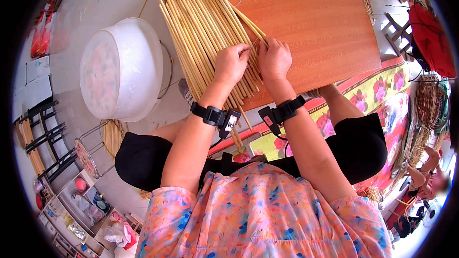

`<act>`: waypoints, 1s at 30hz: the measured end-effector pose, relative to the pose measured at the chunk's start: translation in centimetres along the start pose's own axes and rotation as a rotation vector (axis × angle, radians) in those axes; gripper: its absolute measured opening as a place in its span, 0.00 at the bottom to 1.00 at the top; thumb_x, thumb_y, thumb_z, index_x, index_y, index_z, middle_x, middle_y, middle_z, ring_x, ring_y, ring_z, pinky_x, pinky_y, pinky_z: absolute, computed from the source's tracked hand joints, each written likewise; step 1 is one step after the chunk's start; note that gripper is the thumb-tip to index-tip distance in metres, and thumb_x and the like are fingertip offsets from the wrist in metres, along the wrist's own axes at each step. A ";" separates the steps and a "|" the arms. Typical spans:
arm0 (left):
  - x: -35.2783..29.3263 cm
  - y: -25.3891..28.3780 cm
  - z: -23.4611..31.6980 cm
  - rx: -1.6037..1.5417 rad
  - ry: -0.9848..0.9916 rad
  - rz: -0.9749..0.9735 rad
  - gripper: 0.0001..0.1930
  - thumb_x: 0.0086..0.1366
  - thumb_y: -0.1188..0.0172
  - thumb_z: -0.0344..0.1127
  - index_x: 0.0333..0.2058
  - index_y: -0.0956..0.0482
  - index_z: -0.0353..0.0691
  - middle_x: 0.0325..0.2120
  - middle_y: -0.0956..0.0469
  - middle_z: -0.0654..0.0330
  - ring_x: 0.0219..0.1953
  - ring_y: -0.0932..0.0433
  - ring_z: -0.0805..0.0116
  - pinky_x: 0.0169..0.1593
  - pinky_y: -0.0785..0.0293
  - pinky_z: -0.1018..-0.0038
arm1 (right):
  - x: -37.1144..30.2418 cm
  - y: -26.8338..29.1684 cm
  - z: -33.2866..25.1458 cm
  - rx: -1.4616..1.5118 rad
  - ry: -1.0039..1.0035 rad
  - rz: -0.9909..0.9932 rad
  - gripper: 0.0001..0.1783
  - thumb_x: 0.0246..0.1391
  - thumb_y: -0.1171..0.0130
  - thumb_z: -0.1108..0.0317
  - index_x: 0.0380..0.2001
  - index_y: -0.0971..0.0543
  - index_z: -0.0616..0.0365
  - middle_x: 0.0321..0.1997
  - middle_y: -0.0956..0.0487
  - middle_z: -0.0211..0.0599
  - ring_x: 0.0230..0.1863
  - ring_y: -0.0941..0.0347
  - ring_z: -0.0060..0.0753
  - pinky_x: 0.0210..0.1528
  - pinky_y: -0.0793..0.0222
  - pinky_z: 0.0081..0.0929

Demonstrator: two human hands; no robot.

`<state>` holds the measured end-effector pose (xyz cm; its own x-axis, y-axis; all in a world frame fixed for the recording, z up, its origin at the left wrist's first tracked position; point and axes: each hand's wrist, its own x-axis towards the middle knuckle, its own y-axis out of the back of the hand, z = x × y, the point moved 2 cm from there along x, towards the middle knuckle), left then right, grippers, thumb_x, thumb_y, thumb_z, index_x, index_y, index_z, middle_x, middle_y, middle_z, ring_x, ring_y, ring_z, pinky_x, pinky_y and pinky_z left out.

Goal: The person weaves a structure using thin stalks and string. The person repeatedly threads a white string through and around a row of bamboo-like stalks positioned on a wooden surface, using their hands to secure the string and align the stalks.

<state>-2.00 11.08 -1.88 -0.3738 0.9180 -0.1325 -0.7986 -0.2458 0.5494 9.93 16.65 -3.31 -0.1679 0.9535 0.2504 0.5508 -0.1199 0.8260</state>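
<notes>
A row of straw-coloured stalks (205,24) lies side by side on the brown wooden table (311,24), with their near ends past its edge. My left hand (233,63) is closed over the right part of the row, its fingertips pinching a thin pale thread (252,57). Just to the right, my right hand (275,60) is closed at the near end of a stalk (252,25) that slants away from the row. The thread loops between both hands. My fingers partly hide where thread and stalk meet.
Left of the table stands a translucent white tub (122,69) on a metal-framed stool. A flower-patterned cloth (368,98) lies below the table's near edge. Loose stalks (112,138) lie on the floor at left. Another person (428,177) sits at the far right.
</notes>
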 end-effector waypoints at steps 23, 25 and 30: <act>-0.2 0.1 -0.1 -0.034 0.011 0.002 0.09 0.61 0.41 0.34 0.36 0.17 0.38 0.27 0.19 0.49 0.30 0.19 0.53 0.36 0.23 0.68 | 0.2 -0.2 0.1 0.010 -0.012 -0.003 0.09 0.51 0.41 0.61 0.24 0.21 0.54 0.28 0.19 0.38 0.33 0.25 0.44 0.38 0.30 0.38; -0.2 0.1 0.2 -0.029 -0.012 0.010 0.09 0.61 0.41 0.34 0.36 0.17 0.38 0.27 0.19 0.49 0.30 0.19 0.53 0.36 0.23 0.68 | 0.2 -0.1 0.1 0.007 -0.016 0.000 0.09 0.51 0.41 0.61 0.24 0.20 0.54 0.28 0.19 0.37 0.34 0.25 0.44 0.38 0.30 0.38; -0.2 0.0 0.0 -0.027 -0.001 0.008 0.09 0.61 0.41 0.34 0.36 0.17 0.38 0.28 0.19 0.48 0.30 0.19 0.53 0.36 0.23 0.68 | 0.1 -0.2 0.1 0.008 -0.020 -0.001 0.08 0.51 0.41 0.62 0.26 0.20 0.54 0.29 0.19 0.37 0.34 0.25 0.44 0.39 0.30 0.37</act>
<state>-1.98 10.90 -1.84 -0.3799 0.9163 -0.1268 -0.8077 -0.2617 0.5283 9.83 16.77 -3.51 -0.1520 0.9590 0.2392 0.5574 -0.1167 0.8220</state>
